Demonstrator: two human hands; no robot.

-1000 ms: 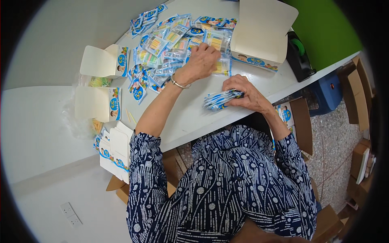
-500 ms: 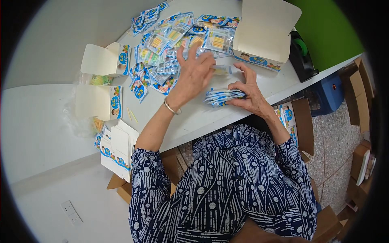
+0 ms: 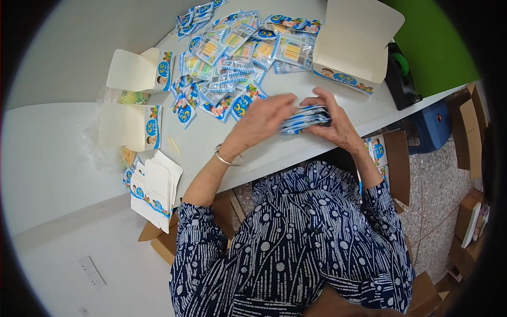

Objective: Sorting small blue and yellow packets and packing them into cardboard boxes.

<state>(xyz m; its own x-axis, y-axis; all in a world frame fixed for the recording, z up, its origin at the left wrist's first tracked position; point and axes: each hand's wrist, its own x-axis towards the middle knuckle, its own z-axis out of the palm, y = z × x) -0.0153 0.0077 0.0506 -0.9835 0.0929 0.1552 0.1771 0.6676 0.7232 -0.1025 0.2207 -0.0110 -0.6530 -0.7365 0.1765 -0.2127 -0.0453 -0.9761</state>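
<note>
My right hand (image 3: 340, 124) is closed round a stack of small flat clear packets (image 3: 302, 120) with blue-and-white printed edges, thumb below and fingers above. My left hand (image 3: 262, 120), a silver bangle on its wrist, is at the left end of that stack. Its fingers are bent and blurred by motion, so whether they grip a packet is unclear. Beyond the hands spreads a loose pile of similar packets (image 3: 224, 66), several showing thin coloured sticks inside.
A large open white carton (image 3: 346, 42) and a black tape dispenser (image 3: 402, 76) stand at the far right. On the left are two small open boxes (image 3: 138, 71), a clear plastic bag (image 3: 108, 140) and flattened white cartons (image 3: 154, 185). Brown cardboard boxes (image 3: 396, 164) are beside the table.
My left hand has come back from the pile toward me and to the stack. The single packet between my hands no longer shows apart. The view has shifted slightly.
</note>
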